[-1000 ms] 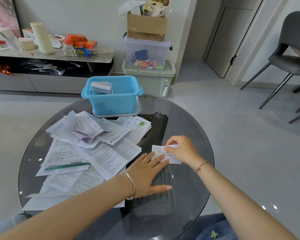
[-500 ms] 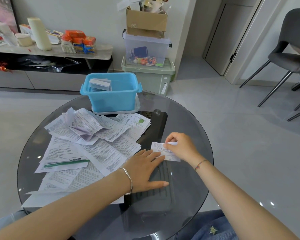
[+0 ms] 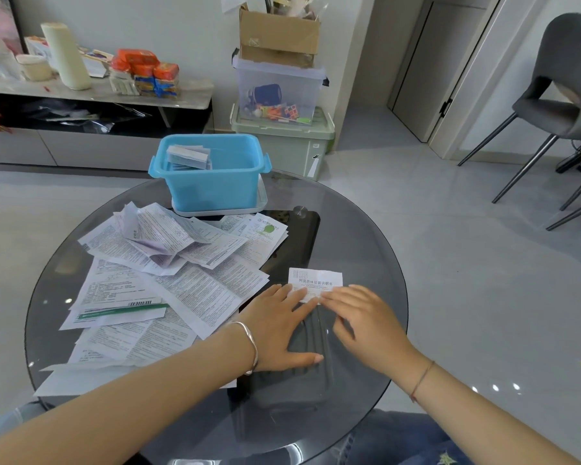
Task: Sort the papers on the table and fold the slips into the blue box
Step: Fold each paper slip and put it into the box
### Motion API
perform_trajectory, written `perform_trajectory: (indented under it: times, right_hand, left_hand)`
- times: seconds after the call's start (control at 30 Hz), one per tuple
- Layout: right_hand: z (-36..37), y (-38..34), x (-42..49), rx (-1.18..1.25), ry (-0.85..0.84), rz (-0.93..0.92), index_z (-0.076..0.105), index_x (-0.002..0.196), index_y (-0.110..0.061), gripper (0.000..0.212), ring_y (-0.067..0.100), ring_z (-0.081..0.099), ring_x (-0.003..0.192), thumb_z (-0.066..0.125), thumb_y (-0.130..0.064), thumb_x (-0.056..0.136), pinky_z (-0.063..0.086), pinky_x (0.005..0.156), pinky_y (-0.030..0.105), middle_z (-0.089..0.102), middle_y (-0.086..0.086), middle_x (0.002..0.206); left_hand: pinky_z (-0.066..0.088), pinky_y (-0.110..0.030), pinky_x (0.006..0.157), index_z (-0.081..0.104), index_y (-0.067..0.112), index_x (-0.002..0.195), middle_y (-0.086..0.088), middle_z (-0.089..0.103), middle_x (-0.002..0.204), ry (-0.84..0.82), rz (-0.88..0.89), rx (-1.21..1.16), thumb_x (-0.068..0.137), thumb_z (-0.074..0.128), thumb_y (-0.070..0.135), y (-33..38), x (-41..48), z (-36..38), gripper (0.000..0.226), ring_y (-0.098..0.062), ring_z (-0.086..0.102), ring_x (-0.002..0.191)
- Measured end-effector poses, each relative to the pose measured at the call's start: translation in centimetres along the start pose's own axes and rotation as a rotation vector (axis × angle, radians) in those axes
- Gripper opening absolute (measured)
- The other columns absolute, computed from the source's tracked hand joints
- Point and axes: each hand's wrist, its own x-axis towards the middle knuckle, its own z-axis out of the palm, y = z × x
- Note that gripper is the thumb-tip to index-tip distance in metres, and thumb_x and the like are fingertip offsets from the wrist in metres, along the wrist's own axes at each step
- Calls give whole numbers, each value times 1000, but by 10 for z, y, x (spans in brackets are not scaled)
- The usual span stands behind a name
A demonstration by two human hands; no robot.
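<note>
A small white folded slip point(image 3: 316, 280) lies flat on the round glass table point(image 3: 376, 250), right of centre and just beside the right edge of the loose papers point(image 3: 158, 280). Its long axis runs left to right across the view. Its printed heading line reads upright toward the person, so its top edge points away toward the far side of the table. The left hand point(image 3: 280, 327) lies palm down with fingers straight and slightly spread, the fingertips pressing the slip's near left corner and the thumb stretched out to the right. The right hand point(image 3: 366, 320) is also flat, with straight fingers pointing left along the slip's near edge and resting on it. Neither hand curls round anything. The blue box point(image 3: 215, 182) stands at the far side of the table, long side facing the person, on a pale tray point(image 3: 262, 204), with folded slips stacked in its left end.
</note>
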Motion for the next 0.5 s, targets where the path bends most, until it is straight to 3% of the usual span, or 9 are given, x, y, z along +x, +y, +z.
perform_trajectory:
  times: [0.27,0.5]
  right_hand:
    - [0,1,-2,-210,-24,-139,74,101,-13,43,16,65,98,38,-23,78,46,98,34,70,-2,103]
    - [-10,13,-13,-185,-22,-6,77,93,-19,41,16,68,99,39,-23,77,51,89,36,73,-5,104]
  left_hand:
    - [20,-37,114,15,14,152,-10,24,154,14,6,57,65,-5,81,1,2,2,112,-27,28,135]
    - [21,-38,112,8,27,152,-12,31,147,-4,-14,99,65,-11,76,0,3,1,102,-27,33,131]
